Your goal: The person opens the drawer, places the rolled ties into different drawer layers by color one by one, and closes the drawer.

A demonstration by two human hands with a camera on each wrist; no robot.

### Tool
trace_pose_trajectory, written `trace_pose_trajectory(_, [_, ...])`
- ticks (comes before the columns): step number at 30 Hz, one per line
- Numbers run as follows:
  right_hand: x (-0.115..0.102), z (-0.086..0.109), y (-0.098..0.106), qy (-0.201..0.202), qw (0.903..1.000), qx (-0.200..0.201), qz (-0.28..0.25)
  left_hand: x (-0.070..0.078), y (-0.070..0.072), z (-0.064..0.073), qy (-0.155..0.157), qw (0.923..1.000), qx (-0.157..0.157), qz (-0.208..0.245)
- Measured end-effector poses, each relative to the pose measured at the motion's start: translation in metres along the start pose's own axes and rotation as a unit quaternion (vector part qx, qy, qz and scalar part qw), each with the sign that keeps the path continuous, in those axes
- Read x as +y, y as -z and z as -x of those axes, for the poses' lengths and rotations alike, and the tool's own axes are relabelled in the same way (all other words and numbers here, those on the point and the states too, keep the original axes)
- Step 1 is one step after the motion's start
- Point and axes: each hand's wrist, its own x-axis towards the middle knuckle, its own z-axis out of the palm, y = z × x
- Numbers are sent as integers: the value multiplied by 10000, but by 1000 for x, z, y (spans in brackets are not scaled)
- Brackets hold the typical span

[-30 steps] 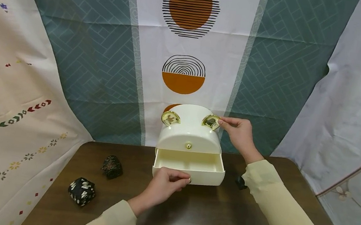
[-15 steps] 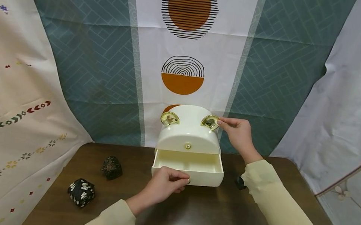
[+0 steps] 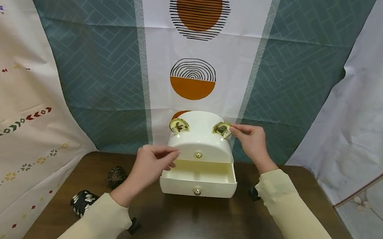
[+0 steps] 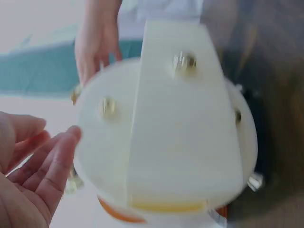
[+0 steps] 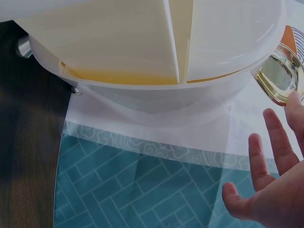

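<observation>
White drawer (image 3: 177,187) juts past cabinet (image 3: 201,134) edge, gap separating left grip (image 3: 149,167)

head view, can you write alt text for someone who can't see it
A glossy white cabinet with two gold ears stands on a dark table, a drawer open. The person's right hand pinches one gold ear; the left hand hovers near the drawer, holding nothing. Two dark patterned objects lie at left.

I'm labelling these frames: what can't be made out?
Head: part of the black-and-white patterned lump, behind the cream left sleeve.
Left wrist: part of the small gold knob, behind the open white drawer.
Right wrist: right hand, cut by the right edge.
</observation>
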Motion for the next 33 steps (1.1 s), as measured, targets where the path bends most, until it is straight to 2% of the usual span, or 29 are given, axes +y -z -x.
trace_pose_trajectory(3, [1, 1, 1, -39, 10000, -37, 40, -3, 17, -7, 218, 9981, 540, 224])
trace_pose_trajectory(5, [2, 1, 0, -57, 10000, -52, 41, -10, 28, -11, 364, 9947, 944, 167])
trace_pose_trajectory(9, [3, -1, 1, 2, 10000, -57, -4, -52, 47, -22, 533, 9811, 1837, -297])
trace_pose_trajectory(12, [4, -3, 1, 39, 10000, -59, -46, -86, 63, -27, 629, 9679, 2202, -1030])
trace_pose_trajectory(14, [5, -4, 2, 89, 9999, -72, -56, -101, 72, -26, 831, 9597, 2173, -1573])
trace_pose_trajectory(16, [5, -4, 3, 115, 9999, -40, -64, -114, 80, -26, 1139, 9521, 1995, -2020])
trace_pose_trajectory(19, [4, -4, 3, 117, 9999, 27, -50, -128, 89, -24, 1745, 9413, 1592, -2410])
trace_pose_trajectory(22, [5, -4, 2, 37, 10000, 37, -42, -139, 97, -20, 2220, 9297, 1230, -2668])
trace_pose_trajectory(25, [5, -5, 0, -28, 10000, 39, -83, -146, 102, -16, 2364, 9199, 919, -2992])
trace_pose_trajectory(29, [6, -6, 0, 74, 9999, 27, -74, -154, 104, -13, 2453, 9049, 607, -3426])
trace_pose_trajectory(33, [6, -5, -1, 152, 9998, 24, -84, -161, 104, -10, 2822, 8937, 205, -3483])
